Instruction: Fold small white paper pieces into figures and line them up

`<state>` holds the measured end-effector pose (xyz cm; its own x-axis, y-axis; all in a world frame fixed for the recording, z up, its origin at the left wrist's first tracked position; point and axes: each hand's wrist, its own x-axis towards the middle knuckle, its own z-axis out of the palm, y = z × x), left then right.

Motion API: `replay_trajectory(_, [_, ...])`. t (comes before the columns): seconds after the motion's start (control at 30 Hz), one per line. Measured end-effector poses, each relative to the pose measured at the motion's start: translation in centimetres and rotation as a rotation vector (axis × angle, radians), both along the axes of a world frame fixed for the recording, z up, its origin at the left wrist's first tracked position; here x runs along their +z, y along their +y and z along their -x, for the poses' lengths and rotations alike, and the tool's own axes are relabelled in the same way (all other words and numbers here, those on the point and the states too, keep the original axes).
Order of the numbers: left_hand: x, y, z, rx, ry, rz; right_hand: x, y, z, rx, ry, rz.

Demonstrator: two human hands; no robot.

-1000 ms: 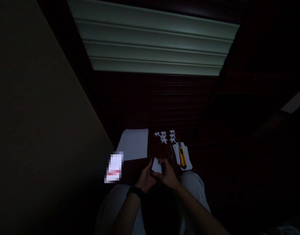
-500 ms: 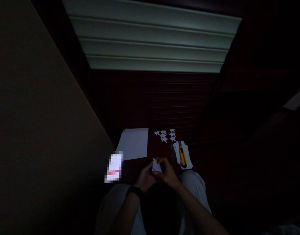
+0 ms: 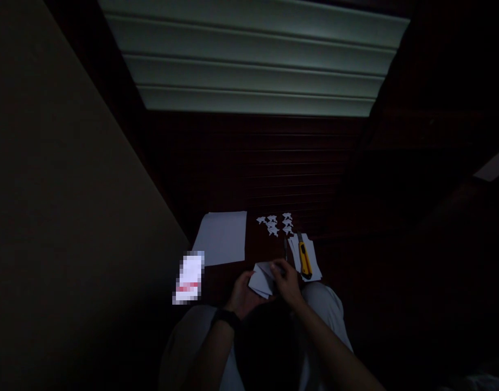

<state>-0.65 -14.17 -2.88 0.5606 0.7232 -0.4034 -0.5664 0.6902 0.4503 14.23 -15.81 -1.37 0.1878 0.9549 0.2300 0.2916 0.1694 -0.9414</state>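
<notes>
A small folded piece of white paper (image 3: 260, 281) is held between my two hands, above my lap. My left hand (image 3: 241, 296) is closed on its left side, with a dark band on the wrist. The fingers of my right hand (image 3: 286, 282) pinch its upper right edge. Beyond my hands lie several small folded white paper figures (image 3: 272, 224), loosely grouped. To the right, a yellow utility knife (image 3: 304, 259) rests on a stack of cut white paper (image 3: 313, 255). A dark, thin pen-like tool (image 3: 285, 248) lies left of that stack.
A large white paper sheet (image 3: 222, 236) lies on the dark tabletop at the left. Nearer me is a blurred-out bright object with a red stripe (image 3: 189, 277). Behind the table rises a slatted dark panel (image 3: 290, 157); a plain wall (image 3: 70, 190) borders the left.
The paper between my hands has been spread wider and shows more of its surface. My right hand has moved slightly to the right, along the paper's edge.
</notes>
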Motion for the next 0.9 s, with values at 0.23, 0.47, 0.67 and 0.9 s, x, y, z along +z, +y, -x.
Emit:
replay_trajectory(0.23, [1.0,-0.5,0.1,-0.002,0.118,-0.133,0.3,1.8,-0.4,-0.084,-0.016,0.019])
replay_trajectory(0.47, [0.6,1.0,-0.4,0.236,0.307,-0.38,-0.1,5.2,-0.3,0.041,0.187,0.027])
replay_trajectory(0.67, [1.1,4.6,0.0,0.336,0.345,-0.419,0.5,9.8,0.7,0.082,0.239,-0.016])
replay_trajectory(0.9, [2.7,11.2,1.5,0.51,0.556,-0.445,3.4,13.5,0.4,0.475,0.271,-0.013])
